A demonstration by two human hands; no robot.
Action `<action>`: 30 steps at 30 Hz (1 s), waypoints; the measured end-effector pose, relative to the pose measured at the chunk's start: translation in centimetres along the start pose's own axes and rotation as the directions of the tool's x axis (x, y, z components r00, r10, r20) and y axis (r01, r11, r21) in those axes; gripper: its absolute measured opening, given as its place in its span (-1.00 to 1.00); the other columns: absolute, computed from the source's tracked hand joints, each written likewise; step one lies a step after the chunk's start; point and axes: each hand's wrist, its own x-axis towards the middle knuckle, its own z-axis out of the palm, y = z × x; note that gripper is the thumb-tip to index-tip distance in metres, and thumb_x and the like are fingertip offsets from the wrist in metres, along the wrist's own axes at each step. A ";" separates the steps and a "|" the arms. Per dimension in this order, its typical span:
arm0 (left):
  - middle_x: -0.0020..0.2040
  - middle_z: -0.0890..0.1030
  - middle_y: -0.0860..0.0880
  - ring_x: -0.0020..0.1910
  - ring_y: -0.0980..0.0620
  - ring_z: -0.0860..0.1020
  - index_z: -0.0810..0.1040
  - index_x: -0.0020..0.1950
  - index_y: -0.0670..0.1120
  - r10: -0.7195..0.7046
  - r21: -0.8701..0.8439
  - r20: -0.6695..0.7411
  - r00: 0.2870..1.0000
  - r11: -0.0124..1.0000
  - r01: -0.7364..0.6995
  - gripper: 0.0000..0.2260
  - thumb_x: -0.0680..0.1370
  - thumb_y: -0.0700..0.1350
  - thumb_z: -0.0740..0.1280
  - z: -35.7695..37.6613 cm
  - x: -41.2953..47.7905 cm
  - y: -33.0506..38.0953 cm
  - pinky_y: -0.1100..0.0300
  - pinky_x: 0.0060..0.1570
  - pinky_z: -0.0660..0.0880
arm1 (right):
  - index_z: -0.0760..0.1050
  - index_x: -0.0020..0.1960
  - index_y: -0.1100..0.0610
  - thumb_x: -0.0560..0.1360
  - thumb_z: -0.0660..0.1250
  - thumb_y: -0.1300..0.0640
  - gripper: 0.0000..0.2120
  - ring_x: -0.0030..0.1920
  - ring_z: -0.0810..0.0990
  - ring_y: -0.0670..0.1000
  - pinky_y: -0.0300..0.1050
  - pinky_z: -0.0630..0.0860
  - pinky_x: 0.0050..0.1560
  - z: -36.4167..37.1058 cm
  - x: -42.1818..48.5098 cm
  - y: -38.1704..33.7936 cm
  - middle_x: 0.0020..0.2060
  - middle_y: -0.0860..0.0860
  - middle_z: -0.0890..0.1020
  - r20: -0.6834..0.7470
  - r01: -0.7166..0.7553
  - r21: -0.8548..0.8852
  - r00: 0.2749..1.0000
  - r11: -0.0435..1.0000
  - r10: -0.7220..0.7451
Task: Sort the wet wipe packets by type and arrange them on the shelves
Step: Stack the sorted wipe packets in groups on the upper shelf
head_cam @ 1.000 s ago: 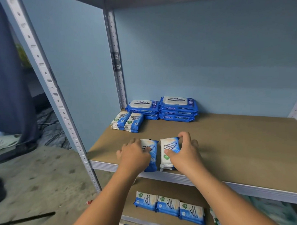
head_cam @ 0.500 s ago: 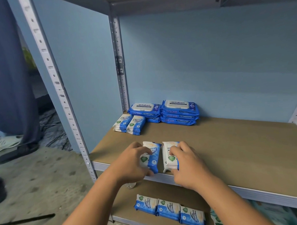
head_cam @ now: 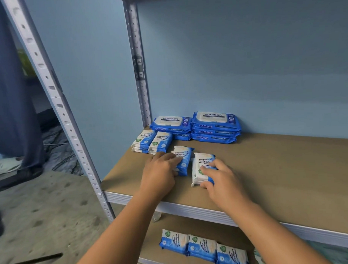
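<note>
Pale blue wall (head_cam: pixel 245 60) behind a grey metal rack, with a brown board shelf (head_cam: pixel 288 167) across the middle and a lower shelf (head_cam: pixel 239 226) under it

1. Left packet (head_cam: pixel 185 161): small, white and blue, marked antibacterial wipes. It lies flat on the brown board shelf, near the front edge. The left hand (head_cam: pixel 160 171) grips it, fingers curled over its left side

2. Right packet (head_cam: pixel 202 164): same type, flat on the same shelf, just beside the left packet. The right hand (head_cam: pixel 222 179) holds it, pinched between the thumb at its near end and fingers curled over its right edge

3. Small packet stacks (head_cam: pixel 151 141): two short piles of the same type, side by side at the back left of the shelf, just beyond the left hand

4. Antabax packs (head_cam: pixel 215 126): large, dark blue, with pale lids, in two stacks against the wall behind the small piles; the right stack is the taller

5. Lower row (head_cam: pixel 202 247): three small packets laid edge to edge on the lower shelf

6. Surroundings: concrete floor (head_cam: pixel 44 215) and a dark blue curtain (head_cam: pixel 10 98) at left
</note>
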 end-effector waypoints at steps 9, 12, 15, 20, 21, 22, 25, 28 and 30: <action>0.55 0.30 0.21 0.58 -0.09 0.10 0.25 0.55 0.22 -0.053 0.094 -0.025 0.998 0.994 0.055 -0.53 0.63 0.04 0.20 3.3 4.6 -2.6 -0.26 0.40 0.03 | 0.60 0.28 -0.01 0.50 0.47 0.02 -0.64 0.21 0.47 0.13 0.07 0.53 0.13 2.3 4.8 2.1 0.19 0.01 0.49 -0.063 0.014 -0.062 0.998 0.998 -0.018; 0.59 0.21 0.20 0.61 -0.08 -0.02 0.16 0.58 0.22 -0.089 0.071 -0.022 0.996 0.993 0.091 -0.50 0.64 0.06 0.16 3.9 5.1 -2.7 -0.33 0.45 -0.08 | 0.60 0.29 0.01 0.47 0.50 0.04 -0.61 0.19 0.51 0.16 0.09 0.54 0.13 3.6 6.0 2.6 0.19 0.05 0.51 -0.101 0.019 -0.046 0.995 0.999 -0.023; 0.64 0.04 0.11 0.62 -0.11 -0.15 0.10 0.59 0.20 -0.128 0.058 -0.027 0.991 0.990 0.130 -0.49 0.64 0.08 0.11 4.4 5.4 -2.9 -0.32 0.47 -0.18 | 0.57 0.35 0.01 0.48 0.48 0.05 -0.56 0.25 0.51 0.17 0.11 0.53 0.21 4.7 7.0 3.1 0.30 0.05 0.49 -0.100 0.038 0.016 0.994 0.999 -0.036; 0.66 -0.07 0.03 0.62 -0.06 -0.18 0.08 0.60 0.21 -0.114 -0.018 -0.060 0.992 0.993 0.113 -0.44 0.61 0.08 0.15 4.6 5.5 -3.3 -0.23 0.51 -0.13 | 0.50 0.38 0.08 0.39 0.45 0.20 -0.45 0.28 0.50 0.14 0.13 0.51 0.27 5.2 8.2 3.1 0.35 0.01 0.43 -0.110 0.057 0.084 0.993 0.995 -0.047; 0.65 -0.01 0.02 0.63 -0.05 -0.12 0.14 0.58 0.21 -0.093 -0.023 -0.089 0.992 0.996 0.091 -0.45 0.59 0.05 0.18 4.6 5.5 -3.2 -0.23 0.51 -0.08 | 0.50 0.31 0.07 0.37 0.47 0.22 -0.48 0.22 0.52 0.14 0.15 0.53 0.21 5.4 8.5 3.2 0.28 0.00 0.44 -0.135 0.072 0.091 0.989 0.993 -0.059; 0.64 0.06 0.01 0.62 -0.06 -0.06 0.23 0.54 0.20 -0.072 -0.026 -0.122 0.990 0.997 0.070 -0.49 0.58 0.01 0.21 4.6 5.4 -3.2 -0.23 0.50 -0.02 | 0.50 0.25 0.05 0.36 0.49 0.23 -0.52 0.15 0.53 0.14 0.16 0.55 0.15 5.7 8.7 3.2 0.22 -0.02 0.43 -0.156 0.078 0.093 0.986 0.993 -0.062; 0.59 0.25 -0.01 0.59 -0.11 0.14 0.46 0.37 0.17 -0.051 -0.031 -0.188 0.981 0.998 0.046 -0.63 0.57 -0.04 0.22 4.7 5.3 -3.2 -0.31 0.42 0.13 | 0.57 0.16 0.03 0.34 0.56 0.22 -0.58 -0.03 0.49 0.10 0.10 0.58 -0.07 6.3 9.4 3.4 0.02 -0.05 0.35 -0.228 0.064 0.070 0.973 0.995 -0.047; 0.53 0.35 -0.04 0.54 -0.12 0.24 0.54 0.32 0.16 -0.035 -0.028 -0.216 0.976 0.999 0.030 -0.63 0.54 -0.03 0.18 5.0 5.4 -3.4 -0.31 0.35 0.22 | 0.66 0.16 0.06 0.35 0.58 0.22 -0.60 -0.12 0.52 0.16 0.07 0.56 -0.19 6.6 9.8 3.5 -0.14 0.00 0.42 -0.278 0.058 0.064 0.960 0.996 -0.038; 0.52 0.38 -0.03 0.54 -0.10 0.25 0.54 0.32 0.17 -0.031 -0.033 -0.227 0.973 0.999 0.025 -0.62 0.53 -0.02 0.20 5.0 5.5 -3.4 -0.26 0.35 0.23 | 0.67 0.19 0.08 0.37 0.56 0.22 -0.61 -0.13 0.57 0.23 0.09 0.59 -0.17 6.9 10.0 3.5 -0.18 0.06 0.53 -0.276 0.071 0.078 0.960 0.994 -0.047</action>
